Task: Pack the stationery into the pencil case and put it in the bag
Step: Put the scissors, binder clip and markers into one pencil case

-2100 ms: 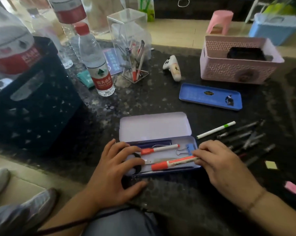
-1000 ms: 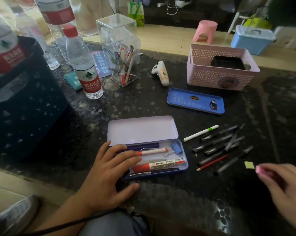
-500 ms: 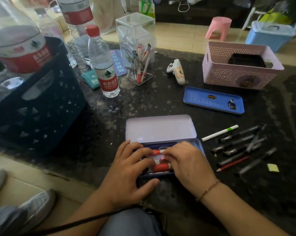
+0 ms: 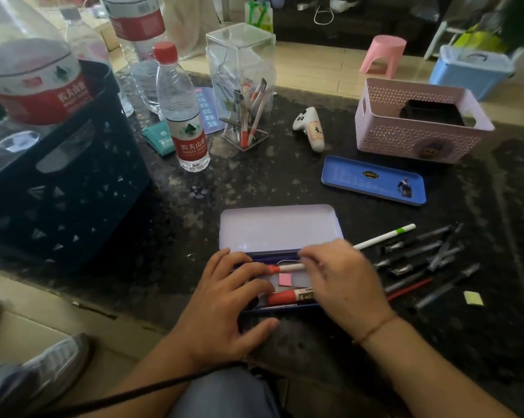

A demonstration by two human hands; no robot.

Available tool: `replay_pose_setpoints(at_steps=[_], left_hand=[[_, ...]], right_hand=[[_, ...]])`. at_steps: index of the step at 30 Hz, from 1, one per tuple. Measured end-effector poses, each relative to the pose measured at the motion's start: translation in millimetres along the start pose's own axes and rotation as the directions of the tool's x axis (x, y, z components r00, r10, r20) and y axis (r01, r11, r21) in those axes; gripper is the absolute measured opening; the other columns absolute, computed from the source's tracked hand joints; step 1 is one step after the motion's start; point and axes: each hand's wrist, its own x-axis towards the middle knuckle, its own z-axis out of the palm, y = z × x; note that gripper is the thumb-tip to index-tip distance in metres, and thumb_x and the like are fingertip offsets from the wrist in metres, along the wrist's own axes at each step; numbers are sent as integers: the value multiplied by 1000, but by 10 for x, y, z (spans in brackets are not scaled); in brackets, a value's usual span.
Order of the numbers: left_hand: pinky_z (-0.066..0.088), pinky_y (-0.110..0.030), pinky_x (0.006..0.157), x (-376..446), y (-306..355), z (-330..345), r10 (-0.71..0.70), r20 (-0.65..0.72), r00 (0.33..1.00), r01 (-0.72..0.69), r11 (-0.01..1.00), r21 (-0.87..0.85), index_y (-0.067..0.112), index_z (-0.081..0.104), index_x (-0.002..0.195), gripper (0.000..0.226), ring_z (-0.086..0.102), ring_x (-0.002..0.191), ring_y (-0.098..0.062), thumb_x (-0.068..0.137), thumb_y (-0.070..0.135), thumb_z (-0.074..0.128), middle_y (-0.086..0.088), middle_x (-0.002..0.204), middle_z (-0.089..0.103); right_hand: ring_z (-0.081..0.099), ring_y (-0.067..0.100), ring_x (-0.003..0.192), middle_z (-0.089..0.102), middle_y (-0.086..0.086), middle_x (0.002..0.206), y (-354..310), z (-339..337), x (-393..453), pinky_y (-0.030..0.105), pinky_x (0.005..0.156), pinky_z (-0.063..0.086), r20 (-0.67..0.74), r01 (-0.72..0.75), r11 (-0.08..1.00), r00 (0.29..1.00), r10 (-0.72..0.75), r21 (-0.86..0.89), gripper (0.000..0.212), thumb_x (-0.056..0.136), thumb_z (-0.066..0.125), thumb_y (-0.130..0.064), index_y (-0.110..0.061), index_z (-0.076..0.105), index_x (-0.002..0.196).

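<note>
Open pencil case [image 4: 280, 227] has two red-capped markers [image 4: 287, 295] and a pink sticky note [image 4: 284, 279] inside. Left hand [image 4: 224, 309] rests fingers spread on its left end; right hand [image 4: 342, 282] hovers, fingers loosely curled, can't tell if pinching.

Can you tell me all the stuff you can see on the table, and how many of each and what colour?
pencil case: 1, lilac lid open, blue tray, table front centre
red-capped markers: 2, in the case
sticky note: 1, pink, in the case
yellow note: 1, table right
loose pens: a pile, mostly dark, right of the case
blue lid: 1, behind the pens
basket: 1, pink, back right
clear pen holder: 1, back centre
small bottle: 1, red cap
crate: 1, dark blue, left
left hand: resting on the case's left end
right hand: over the case's right end
</note>
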Motion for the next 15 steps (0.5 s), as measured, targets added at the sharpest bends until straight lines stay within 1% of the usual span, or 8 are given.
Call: replay_pose_setpoints(at_steps=[1, 2, 4, 6, 8, 10, 13, 15], left_hand=[[30, -53, 109, -2, -2, -2, 8, 7, 1000, -8, 1000, 5, 29, 67, 113, 41, 46, 125, -18, 81, 54, 63, 12, 129, 58], [28, -54, 111, -9, -1, -5, 22, 20, 1000, -22, 1000, 16, 30, 65, 118, 45, 45, 128, -18, 82, 56, 61, 14, 132, 57], [22, -56, 114, -19, 0, -3, 59, 56, 997, -62, 997, 48, 31, 59, 130, 53, 39, 137, -18, 85, 60, 54, 16, 139, 53], [16, -60, 115, -20, 0, 2, 81, 89, 993, -88, 993, 74, 33, 54, 136, 58, 30, 144, -17, 87, 63, 49, 19, 144, 49], [13, -64, 115, -16, -3, 7, 92, 106, 990, -102, 990, 94, 35, 53, 137, 58, 26, 147, -17, 87, 64, 49, 22, 144, 48], [13, -65, 114, -13, -4, 8, 94, 109, 990, -106, 988, 113, 35, 52, 138, 59, 26, 147, -18, 87, 65, 49, 22, 142, 50], [14, -66, 114, -15, 9, -2, 82, 97, 992, -92, 989, 114, 35, 50, 139, 62, 28, 146, -18, 86, 66, 50, 22, 141, 51], [14, -65, 114, -16, 19, -6, 79, 90, 993, -90, 989, 119, 34, 50, 140, 62, 28, 146, -18, 86, 66, 50, 22, 141, 51]], right_hand=[[59, 18, 78, 68, -1, 82, 107, -133, -14, 34, 71, 51, -65, -60, 998, 996, 62, 26, 11, 86, 60, -18, -16, 70, 89], [59, 17, 84, 66, -3, 88, 256, -291, -52, 32, 76, 49, -96, -144, 989, 985, 145, 22, 13, 85, 61, -18, -17, 70, 95], [60, 25, 93, 66, 3, 97, 714, -620, -232, 36, 84, 47, -119, -331, 939, 940, 319, -92, 23, 79, 68, -16, -15, 69, 102], [59, 35, 102, 66, 13, 109, 1218, -867, -509, 46, 94, 45, -69, -490, 832, 869, 490, -259, 37, 71, 72, -13, -12, 67, 108], [55, 37, 113, 61, 15, 121, 1520, -966, -744, 52, 100, 41, 60, -543, 765, 801, 595, -346, 50, 70, 72, -15, -14, 62, 119], [53, 37, 115, 60, 13, 123, 1614, -968, -885, 52, 101, 40, 116, -531, 771, 793, 599, -350, 52, 73, 75, -15, -14, 60, 123], [56, 34, 109, 62, 13, 115, 1546, -960, -945, 48, 95, 44, 25, -572, 748, 789, 614, -336, 43, 75, 75, -15, -11, 63, 116], [59, 30, 99, 63, 11, 105, 1506, -934, -968, 45, 89, 47, -19, -580, 749, 795, 607, -320, 32, 76, 74, -13, -10, 67, 107]])
